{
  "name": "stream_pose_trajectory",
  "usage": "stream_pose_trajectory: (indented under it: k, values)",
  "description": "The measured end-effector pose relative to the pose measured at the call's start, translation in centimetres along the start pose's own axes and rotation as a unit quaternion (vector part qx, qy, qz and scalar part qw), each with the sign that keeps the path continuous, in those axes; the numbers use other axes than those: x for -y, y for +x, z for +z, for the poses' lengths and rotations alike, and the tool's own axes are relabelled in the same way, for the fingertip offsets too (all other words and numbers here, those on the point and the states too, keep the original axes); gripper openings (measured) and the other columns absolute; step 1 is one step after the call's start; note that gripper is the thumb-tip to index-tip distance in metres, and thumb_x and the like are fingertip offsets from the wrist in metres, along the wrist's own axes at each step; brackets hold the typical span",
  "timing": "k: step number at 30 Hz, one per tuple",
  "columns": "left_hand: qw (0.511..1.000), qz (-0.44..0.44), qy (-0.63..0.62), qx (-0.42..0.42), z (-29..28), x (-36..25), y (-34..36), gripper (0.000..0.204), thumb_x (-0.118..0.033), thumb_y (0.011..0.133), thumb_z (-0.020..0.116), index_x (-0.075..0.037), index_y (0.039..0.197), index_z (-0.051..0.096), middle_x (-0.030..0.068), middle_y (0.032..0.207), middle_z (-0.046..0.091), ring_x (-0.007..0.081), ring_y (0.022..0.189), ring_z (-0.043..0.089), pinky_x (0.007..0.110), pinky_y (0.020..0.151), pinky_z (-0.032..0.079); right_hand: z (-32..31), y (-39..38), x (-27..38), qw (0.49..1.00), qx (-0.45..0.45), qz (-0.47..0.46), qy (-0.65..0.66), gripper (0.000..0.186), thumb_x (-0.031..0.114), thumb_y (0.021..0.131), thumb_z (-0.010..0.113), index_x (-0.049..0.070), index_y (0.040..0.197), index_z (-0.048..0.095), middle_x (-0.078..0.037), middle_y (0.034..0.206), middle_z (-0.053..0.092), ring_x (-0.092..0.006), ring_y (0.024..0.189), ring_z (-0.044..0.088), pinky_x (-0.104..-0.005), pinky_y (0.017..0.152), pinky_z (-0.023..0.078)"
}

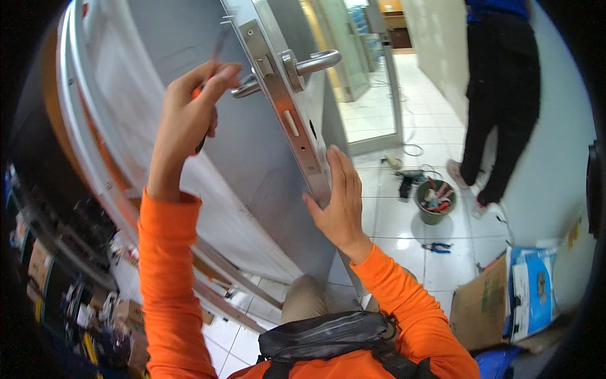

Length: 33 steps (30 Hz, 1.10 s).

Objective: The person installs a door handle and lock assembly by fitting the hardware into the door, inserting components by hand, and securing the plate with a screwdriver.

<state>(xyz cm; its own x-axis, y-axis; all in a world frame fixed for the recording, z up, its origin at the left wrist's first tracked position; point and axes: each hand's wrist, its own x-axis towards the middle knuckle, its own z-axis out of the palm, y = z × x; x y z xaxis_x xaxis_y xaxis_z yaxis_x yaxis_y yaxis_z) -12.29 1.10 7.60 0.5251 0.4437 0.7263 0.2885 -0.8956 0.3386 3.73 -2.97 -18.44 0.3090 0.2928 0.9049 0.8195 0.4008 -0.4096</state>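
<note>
A grey metal door (252, 189) stands edge-on before me, with a steel lock faceplate (278, 98) set in its edge. Lever handles (319, 62) stick out on both faces. My left hand (196, 104) is closed round a screwdriver (198, 92) with an orange and black handle, left of the lock. Its blurred shaft points up toward the faceplate's upper end; whether the tip touches anything is unclear. Below the faceplate, my right hand (341, 202) rests flat on the door's right side, fingers stretched out and thumb by the edge.
On the tiled floor to the right stand a bucket (434, 215) of tools and a power drill (411, 177); blue-handled pliers (437, 247) lie nearer. Another person (502, 88) stands by the right wall. A cardboard box (483, 303) sits lower right. Cluttered shelves (69, 297) fill the lower left.
</note>
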Motion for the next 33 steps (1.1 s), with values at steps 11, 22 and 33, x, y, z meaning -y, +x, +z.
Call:
stream_pose_trajectory:
  k: [11,22,33]
  values:
    - [0.871,-0.098,-0.392,0.280,20.8,8.8,-16.0,0.040,-0.038,0.102,0.063,-0.004,0.080,0.060,-0.0001,0.055,0.051,0.0078,0.039,0.043,0.025,0.036,0.033,-14.9,-12.6,-1.7,0.982,-0.012,0.127,-0.143,0.063,0.017,0.090,0.070,0.006,0.147,0.046,-0.019,0.142,0.056,-0.0384,0.126,0.058,-0.0470,0.107,0.047]
    - [0.598,-0.247,-0.403,0.647,37.1,12.3,-35.2,0.026,-0.027,0.101,0.068,-0.003,0.092,0.067,-0.0039,0.058,0.049,0.0072,0.049,0.043,0.026,0.047,0.033,-43.8,-24.6,19.7,0.402,0.259,0.567,-0.670,0.012,0.014,0.083,0.067,0.012,0.090,0.077,-0.017,0.085,0.074,-0.0379,0.082,0.072,-0.0478,0.071,0.058]
    - [0.620,-0.203,-0.447,0.612,36.7,11.0,-34.0,0.024,-0.022,0.101,0.067,-0.002,0.087,0.067,-0.0022,0.056,0.052,0.0081,0.046,0.044,0.026,0.047,0.033,-45.5,-30.4,23.6,0.386,0.147,0.641,-0.647,0.016,0.017,0.080,0.077,0.014,0.096,0.077,-0.011,0.098,0.076,-0.0327,0.097,0.071,-0.0473,0.080,0.057]
